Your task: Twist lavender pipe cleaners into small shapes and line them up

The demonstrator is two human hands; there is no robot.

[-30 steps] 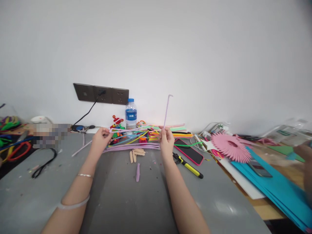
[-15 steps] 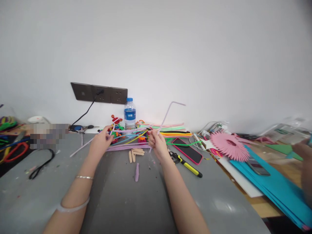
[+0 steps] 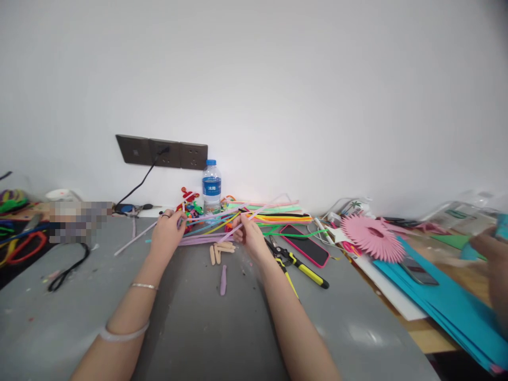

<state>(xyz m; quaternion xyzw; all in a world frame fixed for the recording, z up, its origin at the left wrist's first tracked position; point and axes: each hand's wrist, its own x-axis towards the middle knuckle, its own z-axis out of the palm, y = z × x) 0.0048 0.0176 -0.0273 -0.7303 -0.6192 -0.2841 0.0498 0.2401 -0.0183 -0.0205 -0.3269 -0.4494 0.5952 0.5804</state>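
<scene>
My right hand (image 3: 251, 241) pinches a lilac pipe cleaner (image 3: 262, 208), whose bent far end reaches up to the right over the pile and whose other end points down to the left. Its fingers are closed. My left hand (image 3: 170, 234) has curled fingers at the left end of the pile; what they hold, if anything, is hidden. Another lilac pipe cleaner (image 3: 133, 241) sticks out left from behind that hand. Between the hands lie more lilac pipe cleaners (image 3: 200, 240). Closer to me are several short beige rolled pieces (image 3: 217, 252) and one lilac piece (image 3: 223, 280).
Yellow-handled pliers (image 3: 307, 270) and a pink-cased phone (image 3: 307, 247) lie right of my right hand. A water bottle (image 3: 211, 186) stands by the wall. Farther right are a pink paper fan (image 3: 357, 238), blue sheets (image 3: 448, 312) and another person's hand (image 3: 492, 254). A black cord (image 3: 69, 275) lies left.
The lilac pipe cleaner in my right hand has swung from nearly upright down to a low slant. My right hand has turned, uncovering more of the pliers. My left hand has shifted slightly.
</scene>
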